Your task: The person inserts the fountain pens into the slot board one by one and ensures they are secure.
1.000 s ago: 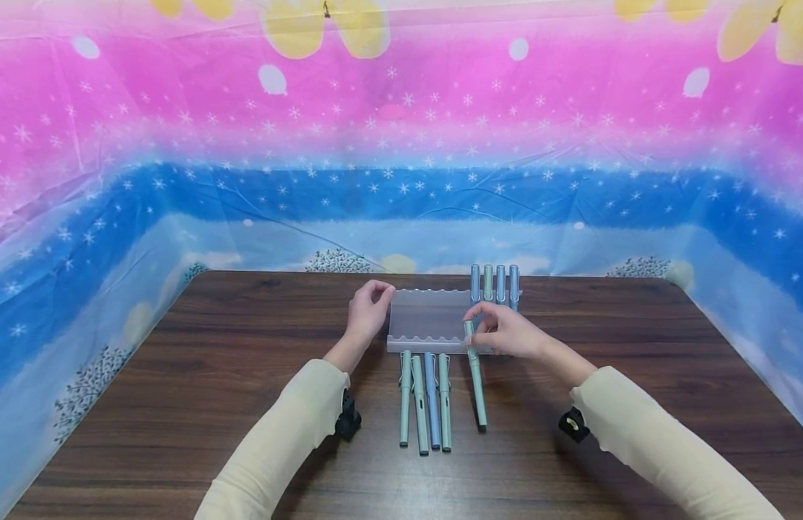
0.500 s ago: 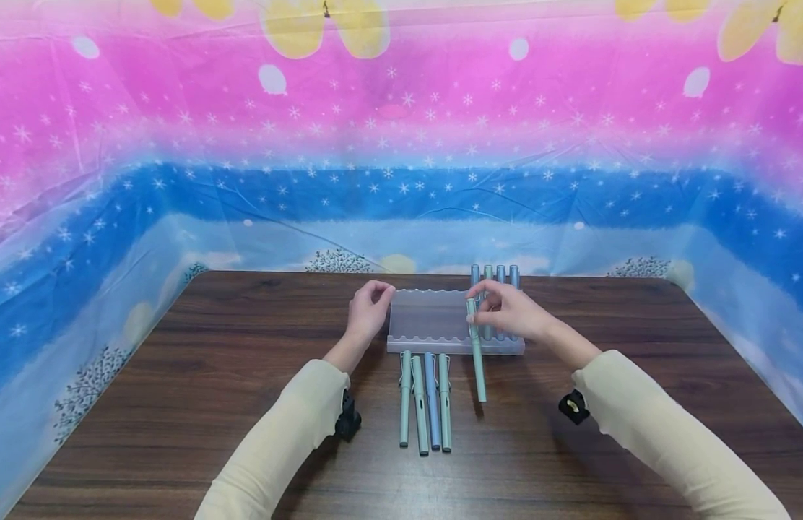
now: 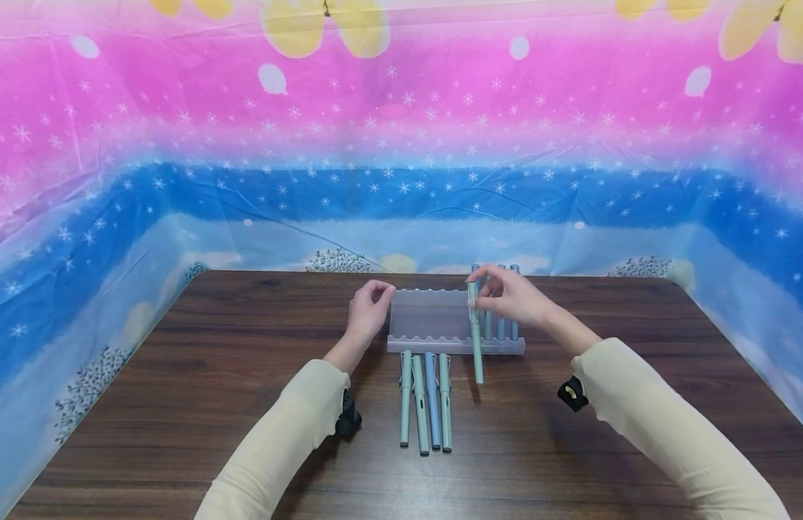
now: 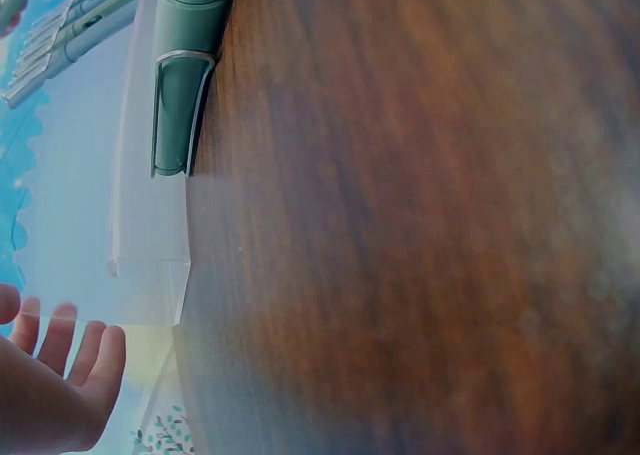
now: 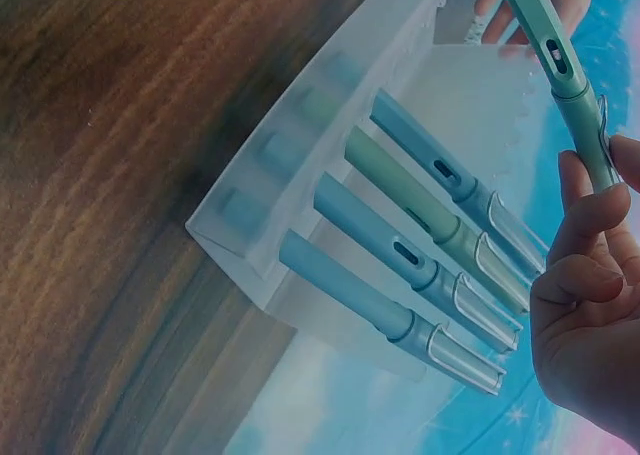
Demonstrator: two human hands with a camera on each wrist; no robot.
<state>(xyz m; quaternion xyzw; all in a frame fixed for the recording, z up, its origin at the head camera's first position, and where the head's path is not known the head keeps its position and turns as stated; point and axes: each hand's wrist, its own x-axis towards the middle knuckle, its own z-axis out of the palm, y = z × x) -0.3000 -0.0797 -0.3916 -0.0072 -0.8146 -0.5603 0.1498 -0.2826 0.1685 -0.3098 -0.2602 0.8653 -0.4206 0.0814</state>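
My right hand pinches a green pen by its capped end, between thumb and fingers. The pen tilts in front of a clear plastic pen rack, its lower end over the rack's front lip and above the table. In the right wrist view, several blue and green pens lean in the rack's right-hand slots, clips facing up. My left hand holds the rack's upper left corner with thumb and fingertips; in the left wrist view the fingers show at the rack's edge.
Several more pens, green ones and a blue pen, lie side by side on the wooden table before the rack, caps toward it. A patterned cloth hangs behind the table and along both sides.
My right hand has lifted the green pen up and away from me, off the table toward the rack's top. My left hand has kept its place at the rack's corner.
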